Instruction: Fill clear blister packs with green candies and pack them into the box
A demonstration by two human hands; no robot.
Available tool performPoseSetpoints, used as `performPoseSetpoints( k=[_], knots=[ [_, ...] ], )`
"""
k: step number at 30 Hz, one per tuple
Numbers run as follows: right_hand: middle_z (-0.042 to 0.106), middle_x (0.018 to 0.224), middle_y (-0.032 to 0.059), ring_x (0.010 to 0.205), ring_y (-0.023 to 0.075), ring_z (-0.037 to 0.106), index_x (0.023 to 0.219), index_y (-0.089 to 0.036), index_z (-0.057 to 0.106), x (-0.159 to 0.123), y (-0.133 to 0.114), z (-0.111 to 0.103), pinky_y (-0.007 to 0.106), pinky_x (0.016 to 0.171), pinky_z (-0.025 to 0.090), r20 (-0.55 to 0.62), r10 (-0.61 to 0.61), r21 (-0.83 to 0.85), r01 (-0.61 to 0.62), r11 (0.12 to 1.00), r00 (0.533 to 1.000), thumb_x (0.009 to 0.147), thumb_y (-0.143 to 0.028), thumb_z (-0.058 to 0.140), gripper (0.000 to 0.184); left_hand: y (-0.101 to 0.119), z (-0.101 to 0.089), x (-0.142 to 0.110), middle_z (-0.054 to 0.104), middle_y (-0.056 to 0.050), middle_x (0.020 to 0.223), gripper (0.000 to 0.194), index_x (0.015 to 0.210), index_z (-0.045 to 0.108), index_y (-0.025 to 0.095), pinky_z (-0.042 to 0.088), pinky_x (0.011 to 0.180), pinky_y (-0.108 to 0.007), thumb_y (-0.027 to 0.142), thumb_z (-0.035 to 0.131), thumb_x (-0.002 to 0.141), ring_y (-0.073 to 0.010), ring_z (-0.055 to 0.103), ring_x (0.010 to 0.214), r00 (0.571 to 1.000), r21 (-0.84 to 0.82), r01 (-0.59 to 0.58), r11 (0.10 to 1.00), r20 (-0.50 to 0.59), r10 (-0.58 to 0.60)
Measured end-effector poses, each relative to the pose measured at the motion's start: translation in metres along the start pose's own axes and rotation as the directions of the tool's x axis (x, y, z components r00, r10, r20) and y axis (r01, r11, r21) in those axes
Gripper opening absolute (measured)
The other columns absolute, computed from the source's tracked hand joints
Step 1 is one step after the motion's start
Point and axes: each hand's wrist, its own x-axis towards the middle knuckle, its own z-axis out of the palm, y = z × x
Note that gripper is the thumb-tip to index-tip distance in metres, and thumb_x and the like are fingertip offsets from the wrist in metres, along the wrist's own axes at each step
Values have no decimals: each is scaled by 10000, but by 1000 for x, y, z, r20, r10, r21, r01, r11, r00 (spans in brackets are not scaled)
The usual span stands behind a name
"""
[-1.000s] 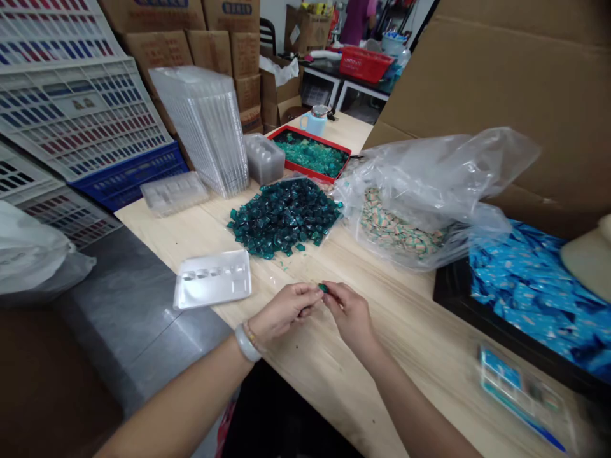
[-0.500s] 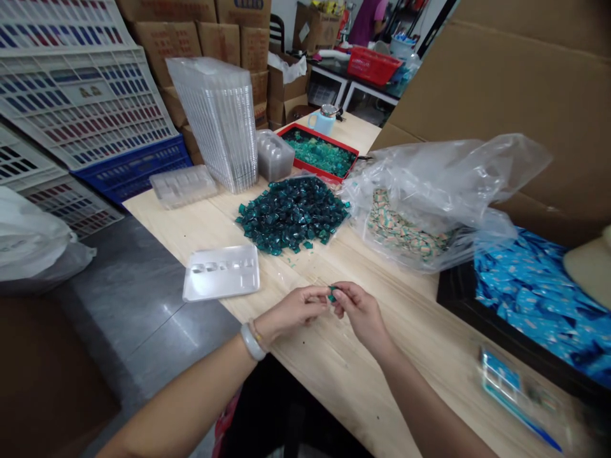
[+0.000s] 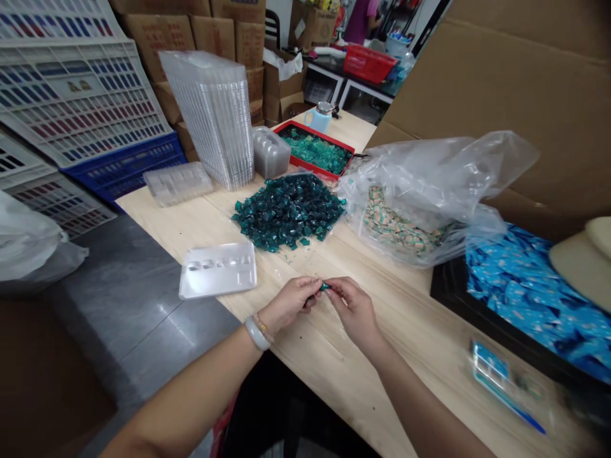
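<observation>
My left hand (image 3: 289, 304) and my right hand (image 3: 352, 310) meet over the wooden table (image 3: 334, 356), fingertips pinched together on one small teal wrapped piece (image 3: 324, 286). A heap of the same teal wrapped pieces (image 3: 289, 211) lies on the table just beyond my hands. A clear plastic blister tray (image 3: 218, 270) lies flat to the left of my left hand, near the table's edge. I wear a pale bangle on my left wrist.
A tall stack of clear trays (image 3: 214, 114) stands at the back left, with more trays (image 3: 177, 182) beside it. A red tray of green pieces (image 3: 315, 147), a plastic bag of wrapped sweets (image 3: 420, 203) and a black tray of blue packets (image 3: 534, 299) lie right. Cardboard boxes and crates surround.
Both hands stay pinched on the teal piece and have shifted only slightly. The view has moved a little.
</observation>
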Motion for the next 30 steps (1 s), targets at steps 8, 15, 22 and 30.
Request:
performPoseSetpoints(
  k=[8, 15, 22, 30],
  knots=[
    [552, 769, 32, 717, 166, 513, 792, -242, 641, 17, 21, 9, 322, 689, 410, 182, -36, -151, 64, 986, 983, 692, -127, 500, 208, -13, -12, -9, 428, 44, 563, 129, 705, 490, 147, 262, 425, -169, 273, 509, 723, -59, 373, 471, 911, 271, -91, 958, -366, 190],
    [563, 789, 77, 787, 218, 499, 819, -228, 633, 10, 26, 25, 390, 726, 410, 260, -49, -346, 140, 928, 964, 744, -137, 447, 221, -15, -9, -8, 470, 21, 616, 134, 700, 525, 144, 286, 452, -178, 276, 505, 712, -77, 405, 540, 929, 124, -54, 991, -356, 96],
    [571, 915, 59, 821, 203, 523, 1004, -266, 577, -9, 6, 11, 383, 777, 407, 9, 19, -101, -18, 995, 1000, 735, -218, 528, 278, -7, -1, -13, 591, -58, 830, 212, 848, 578, 109, 418, 662, -225, 126, 558, 638, -117, 542, 740, 967, -221, -95, 971, -254, 37],
    [547, 658, -30, 591, 100, 518, 714, -193, 532, -30, 7, 16, 263, 613, 434, -98, 384, 516, -283, 809, 918, 623, -264, 652, 168, -23, 14, -3, 617, -75, 856, 241, 875, 585, 118, 457, 704, -293, 216, 603, 654, -144, 573, 736, 955, 116, -91, 989, -270, 120]
  ],
)
